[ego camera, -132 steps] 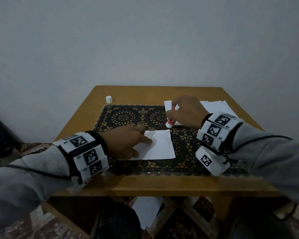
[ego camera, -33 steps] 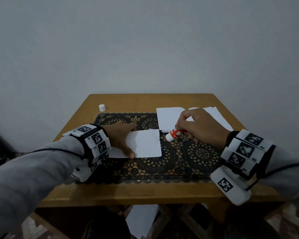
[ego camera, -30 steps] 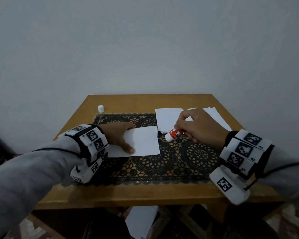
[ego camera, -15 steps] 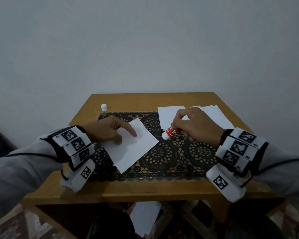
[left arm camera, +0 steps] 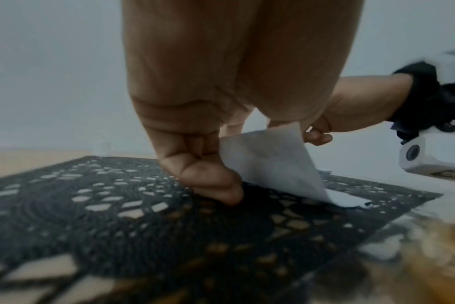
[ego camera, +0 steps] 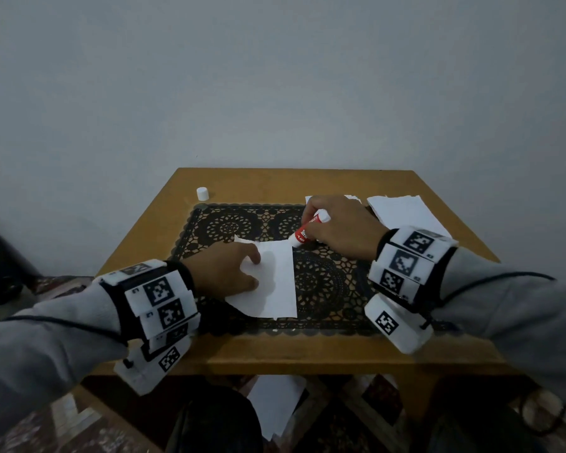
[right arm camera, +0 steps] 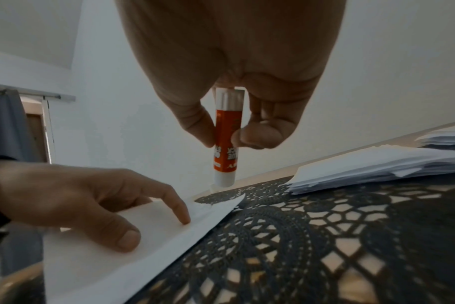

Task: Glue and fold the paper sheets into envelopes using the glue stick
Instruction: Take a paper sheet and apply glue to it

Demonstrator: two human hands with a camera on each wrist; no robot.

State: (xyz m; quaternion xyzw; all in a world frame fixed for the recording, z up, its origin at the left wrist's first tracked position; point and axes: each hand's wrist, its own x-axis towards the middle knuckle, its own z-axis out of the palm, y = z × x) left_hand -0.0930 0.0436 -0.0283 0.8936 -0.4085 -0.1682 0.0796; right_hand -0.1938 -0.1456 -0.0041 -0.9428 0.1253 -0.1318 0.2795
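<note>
A white paper sheet lies on the black lace mat in the middle of the table. My left hand rests on its left part, with index fingertip and thumb pressing down on top. In the left wrist view the sheet's left edge curls up against that hand. My right hand grips the red and white glue stick upright and uncapped. The stick's tip sits at the sheet's far right corner.
The small white cap stands on the wooden table at the far left. Two stacks of white sheets lie at the far right, one partly under my right hand. More paper lies on the floor under the table.
My left hand turned the sheet from a slanted lie to one with its right edge running front to back. The glue stick came down to the sheet's far right corner.
</note>
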